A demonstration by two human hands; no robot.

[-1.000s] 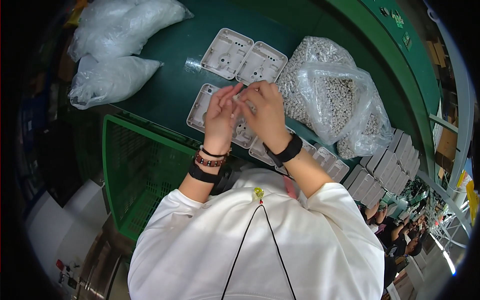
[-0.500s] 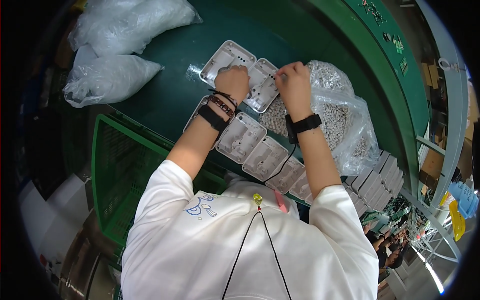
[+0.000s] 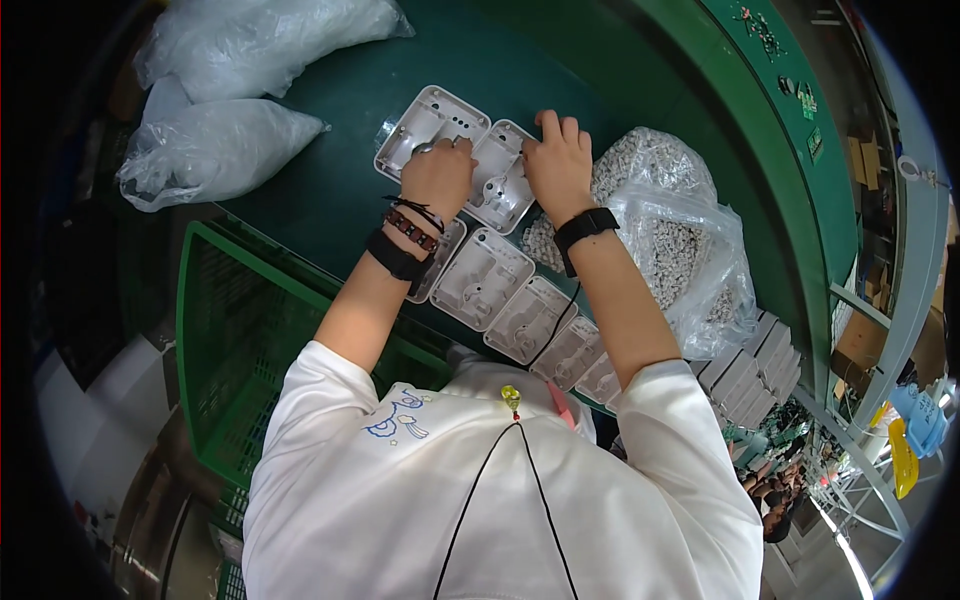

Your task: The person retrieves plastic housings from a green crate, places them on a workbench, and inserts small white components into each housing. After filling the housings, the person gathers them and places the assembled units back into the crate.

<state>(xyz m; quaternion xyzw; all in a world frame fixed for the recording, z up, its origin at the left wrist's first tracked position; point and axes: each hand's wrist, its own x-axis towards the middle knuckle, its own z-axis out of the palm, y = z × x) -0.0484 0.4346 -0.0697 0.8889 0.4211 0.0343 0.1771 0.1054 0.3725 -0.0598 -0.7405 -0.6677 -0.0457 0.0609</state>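
Two pale grey plastic housing shells lie side by side on the green table: a left shell (image 3: 437,112) and a right shell (image 3: 507,203), both with the inside up. My left hand (image 3: 437,180) is closed over the left shell's lower part, where a small greyish thing shows at the fingers; its kind is unclear. At the right shell's far right edge, my right hand (image 3: 560,165) has its thumb and index bent together, the other fingers raised. What that pinch holds is hidden. A row of similar shells (image 3: 482,280) runs along the near table edge.
Right of my hands sits a clear plastic bag (image 3: 735,250) of small whitish parts, some spilling beside the shells. Stacked grey housings (image 3: 745,370) stand behind my right arm. Two filled plastic bags (image 3: 225,150) lie at the far left, above a green crate (image 3: 200,330).
The two shells have shifted slightly left, and both hands have moved left with them. My right hand has come down onto the right shell's edge, its outer fingers lifting.
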